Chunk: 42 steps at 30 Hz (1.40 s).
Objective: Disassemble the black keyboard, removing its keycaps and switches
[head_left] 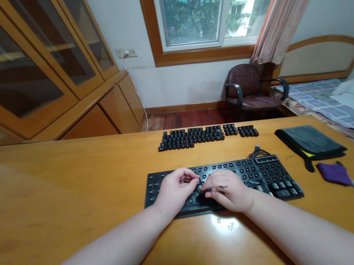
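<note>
A black keyboard (243, 203) lies in front of me, most of its keycaps off and the bare switch posts showing; a few keycaps remain at its lower right. Over its middle, my left hand (176, 190) has thumb and forefinger pinched together at a small dark thing I cannot make out. Close beside it, my right hand (229, 189) is closed around a thin dark tool (218, 188), whose tip is hidden among the fingers near the switches. Behind the keyboard, loose black keycaps (191, 137) lie in rows on the wooden table (70, 182).
A coiled cable (259, 151) sits behind the keyboard's right end. To the right lie a folded dark cloth (312, 141) and a brush-like tool with a purple cloth (335, 173) and a pale handle. Beyond the table stand a chair (249, 86) and a glass-door cabinet (72, 93).
</note>
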Tool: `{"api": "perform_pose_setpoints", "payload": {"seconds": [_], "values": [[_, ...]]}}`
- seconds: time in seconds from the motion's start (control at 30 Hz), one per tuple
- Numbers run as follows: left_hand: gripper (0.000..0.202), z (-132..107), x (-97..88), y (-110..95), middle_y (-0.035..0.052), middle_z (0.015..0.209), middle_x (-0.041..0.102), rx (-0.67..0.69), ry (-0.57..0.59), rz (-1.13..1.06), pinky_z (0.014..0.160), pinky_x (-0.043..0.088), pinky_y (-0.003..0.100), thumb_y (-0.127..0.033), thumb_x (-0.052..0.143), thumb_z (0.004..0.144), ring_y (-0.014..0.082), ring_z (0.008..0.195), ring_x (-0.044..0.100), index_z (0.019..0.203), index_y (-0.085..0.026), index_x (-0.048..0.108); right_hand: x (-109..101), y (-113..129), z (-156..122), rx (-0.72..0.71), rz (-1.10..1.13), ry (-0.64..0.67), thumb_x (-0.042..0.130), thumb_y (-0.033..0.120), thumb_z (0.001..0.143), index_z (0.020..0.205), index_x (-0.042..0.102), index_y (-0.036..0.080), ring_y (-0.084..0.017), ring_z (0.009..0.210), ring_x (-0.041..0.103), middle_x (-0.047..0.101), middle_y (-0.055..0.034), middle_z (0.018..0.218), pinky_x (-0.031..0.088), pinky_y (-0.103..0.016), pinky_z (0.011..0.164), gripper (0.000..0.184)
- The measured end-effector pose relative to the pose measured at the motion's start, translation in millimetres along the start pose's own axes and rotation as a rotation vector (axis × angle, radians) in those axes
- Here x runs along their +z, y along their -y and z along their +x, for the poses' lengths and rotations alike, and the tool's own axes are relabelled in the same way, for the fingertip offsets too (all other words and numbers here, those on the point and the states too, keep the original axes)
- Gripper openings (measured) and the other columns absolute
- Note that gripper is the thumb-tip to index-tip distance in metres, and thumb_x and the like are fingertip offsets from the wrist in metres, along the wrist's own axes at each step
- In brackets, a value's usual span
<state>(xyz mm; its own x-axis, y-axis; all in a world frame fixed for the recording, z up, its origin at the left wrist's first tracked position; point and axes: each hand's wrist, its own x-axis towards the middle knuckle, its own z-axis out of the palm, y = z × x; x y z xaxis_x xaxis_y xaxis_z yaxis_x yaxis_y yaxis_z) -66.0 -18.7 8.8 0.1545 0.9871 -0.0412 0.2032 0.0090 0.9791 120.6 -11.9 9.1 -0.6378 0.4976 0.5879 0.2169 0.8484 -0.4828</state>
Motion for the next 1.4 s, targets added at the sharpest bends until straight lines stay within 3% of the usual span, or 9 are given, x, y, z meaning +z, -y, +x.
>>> {"api": "perform_pose_setpoints", "payload": {"seconds": [0.1, 0.17, 0.3, 0.4, 0.53, 0.77, 1.1, 1.23, 1.4], "values": [[0.014, 5, -6.3, -6, 0.0037, 0.080, 0.067, 0.047, -0.007, 0.073, 0.074, 0.051, 0.027, -0.028, 0.061, 0.073, 0.0154, 0.077, 0.064, 0.080, -0.016, 0.060, 0, -1, -1, 0.022, 0.018, -0.028, 0.049, 0.023, 0.088, 0.087, 0.062, 0.019, -0.015, 0.069, 0.062, 0.069, -0.0050, 0.074, 0.050, -0.028, 0.067, 0.014], [0.015, 15, -11.8, -12, 0.0021, 0.078, 0.068, 0.049, 0.055, 0.163, 0.072, 0.051, 0.027, -0.027, 0.061, 0.072, 0.0148, 0.075, 0.065, 0.083, -0.017, 0.058, -1, -1, -2, 0.075, 0.043, -0.110, 0.047, 0.022, 0.088, 0.085, 0.062, 0.018, -0.015, 0.070, 0.063, 0.069, -0.0054, 0.075, 0.050, -0.028, 0.068, 0.016], [0.016, 56, -16.3, -27, -0.0013, 0.068, 0.069, 0.055, 0.166, 0.404, 0.064, 0.049, 0.024, -0.023, 0.062, 0.071, 0.0139, 0.066, 0.065, 0.085, -0.018, 0.057, -3, -1, -3, 0.213, 0.046, -0.251, 0.046, 0.024, 0.088, 0.082, 0.063, 0.019, -0.016, 0.072, 0.065, 0.069, -0.0046, 0.075, 0.051, -0.027, 0.069, 0.019], [0.010, 94, -9.1, -33, -0.0009, 0.075, 0.070, 0.188, 0.096, 0.713, 0.067, 0.048, 0.023, -0.020, 0.060, 0.072, 0.0131, 0.070, 0.065, 0.083, -0.019, 0.059, -3, -2, -3, 0.263, 0.052, -0.272, 0.046, 0.025, 0.088, 0.082, 0.063, 0.020, -0.016, 0.072, 0.065, 0.070, -0.0036, 0.074, 0.051, -0.027, 0.070, 0.019], [0.011, 126, 8.8, -26, -0.0008, 0.078, 0.070, 0.267, 0.123, 0.849, 0.065, 0.046, 0.023, -0.018, 0.060, 0.072, 0.0147, 0.073, 0.064, 0.083, -0.021, 0.062, -3, -2, -2, 0.263, 0.047, -0.277, 0.047, 0.025, 0.088, 0.083, 0.063, 0.020, -0.016, 0.073, 0.066, 0.070, -0.0038, 0.076, 0.051, -0.028, 0.071, 0.018], [0.013, 122, 21.8, 0, 0.0024, 0.082, 0.068, 0.374, 0.152, 1.037, 0.071, 0.044, 0.027, -0.024, 0.053, 0.081, 0.0189, 0.079, 0.062, 0.086, -0.023, 0.065, -3, 0, 1, 0.269, 0.040, -0.263, 0.045, 0.025, 0.088, 0.079, 0.063, 0.020, -0.016, 0.072, 0.066, 0.070, -0.0038, 0.074, 0.051, -0.027, 0.071, 0.021], [0.019, 121, 14.1, -5, 0.0073, 0.101, 0.064, 0.502, 0.037, 1.143, 0.088, 0.039, 0.036, -0.030, 0.052, 0.083, 0.0227, 0.097, 0.053, 0.093, -0.020, 0.065, -2, -1, 2, 0.257, 0.047, -0.273, 0.045, 0.028, 0.089, 0.080, 0.063, 0.019, -0.016, 0.071, 0.066, 0.070, -0.0042, 0.074, 0.051, -0.027, 0.070, 0.022], [0.018, 119, 12.6, -3, 0.0060, 0.100, 0.064, 0.592, 0.008, 1.154, 0.089, 0.038, 0.039, -0.035, 0.060, 0.077, 0.0251, 0.099, 0.050, 0.085, -0.021, 0.066, -2, -2, 1, 0.270, 0.041, -0.255, 0.046, 0.028, 0.089, 0.080, 0.063, 0.019, -0.016, 0.072, 0.065, 0.070, -0.0039, 0.074, 0.050, -0.027, 0.070, 0.021], [0.012, 123, 12.4, 4, 0.0049, 0.101, 0.063, 0.553, -0.075, 1.143, 0.094, 0.034, 0.041, -0.030, 0.061, 0.076, 0.0253, 0.105, 0.047, 0.083, -0.023, 0.068, -1, -2, 1, 0.258, 0.039, -0.268, 0.045, 0.028, 0.089, 0.078, 0.063, 0.019, -0.016, 0.071, 0.065, 0.070, -0.0043, 0.075, 0.050, -0.027, 0.070, 0.023]]}}
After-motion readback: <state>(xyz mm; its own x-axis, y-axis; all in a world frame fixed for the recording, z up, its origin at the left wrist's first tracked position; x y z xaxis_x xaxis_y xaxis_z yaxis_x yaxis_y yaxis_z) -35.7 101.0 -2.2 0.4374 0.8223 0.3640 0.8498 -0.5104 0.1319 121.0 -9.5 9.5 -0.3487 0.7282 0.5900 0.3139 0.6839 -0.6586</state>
